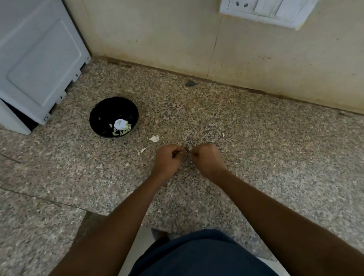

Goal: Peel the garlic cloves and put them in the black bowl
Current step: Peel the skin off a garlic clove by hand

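a: while both hands work so close together, how should the peeling go well?

b: i think small pulls with the nails, so the skin comes off and the clove is not crushed.

a: how are the hands now?

b: the left hand (167,158) and the right hand (206,156) are curled like fists, almost touching, low over the counter (268,150). whatever they pinch is too small to see, so i cannot tell.

a: and the garlic?

b: peeled cloves (121,131) lie in the black bowl (103,115), to the left beyond the hands. one clove (154,138) waits between bowl and hands.

A white appliance (25,62) stands on the speckled counter (270,161); a switchboard (269,0) is on the wall.
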